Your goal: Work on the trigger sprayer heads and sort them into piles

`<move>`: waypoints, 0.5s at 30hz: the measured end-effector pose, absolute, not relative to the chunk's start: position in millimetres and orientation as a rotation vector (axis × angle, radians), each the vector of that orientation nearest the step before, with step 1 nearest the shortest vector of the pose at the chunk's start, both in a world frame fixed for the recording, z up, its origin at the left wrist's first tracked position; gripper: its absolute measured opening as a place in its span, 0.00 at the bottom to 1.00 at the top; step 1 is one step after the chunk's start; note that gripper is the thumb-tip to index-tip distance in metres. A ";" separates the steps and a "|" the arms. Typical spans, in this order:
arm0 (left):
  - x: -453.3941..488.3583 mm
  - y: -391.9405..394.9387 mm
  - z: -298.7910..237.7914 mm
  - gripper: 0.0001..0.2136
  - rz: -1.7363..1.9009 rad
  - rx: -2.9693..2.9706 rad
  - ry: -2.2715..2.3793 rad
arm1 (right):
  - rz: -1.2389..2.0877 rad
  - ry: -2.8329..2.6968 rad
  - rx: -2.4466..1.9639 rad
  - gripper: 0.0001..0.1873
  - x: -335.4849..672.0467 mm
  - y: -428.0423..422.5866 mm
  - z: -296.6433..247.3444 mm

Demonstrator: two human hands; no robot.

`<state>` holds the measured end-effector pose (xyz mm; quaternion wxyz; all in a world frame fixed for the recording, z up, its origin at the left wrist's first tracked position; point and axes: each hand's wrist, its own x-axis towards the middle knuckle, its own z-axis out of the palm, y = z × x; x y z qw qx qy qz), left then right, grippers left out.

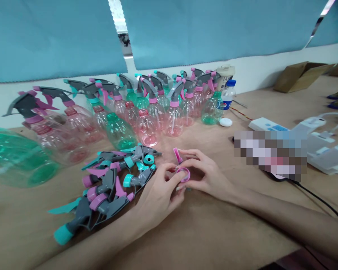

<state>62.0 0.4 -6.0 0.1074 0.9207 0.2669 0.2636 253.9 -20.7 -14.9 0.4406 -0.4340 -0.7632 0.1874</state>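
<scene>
A spray trigger head (pixel 183 175) with a pink collar and a pink lever is held between both hands above the table. My left hand (pixel 165 183) is closed on it, its thumb at the collar's opening. My right hand (pixel 205 172) pinches it from the other side, with fingers bent over its top and round the collar. Fingers hide most of its body. Beside my left hand lies a pile of loose grey spray heads (pixel 108 187) with teal and pink collars.
Behind stand several pink and green spray bottles (pixel 148 129), many with heads fitted. A large green bottle (pixel 22 161) lies at left. To the right are a Pepsi bottle (pixel 228 95), a white cap (pixel 225 122), a blurred-out device (pixel 270 153), power strips (pixel 267 125) and a cardboard box (pixel 294 78).
</scene>
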 end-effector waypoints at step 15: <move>13.9 -39.7 -0.2 0.15 0.760 2.799 0.728 | 0.437 -1.953 -1.168 0.14 245.6 -16.8 -8.5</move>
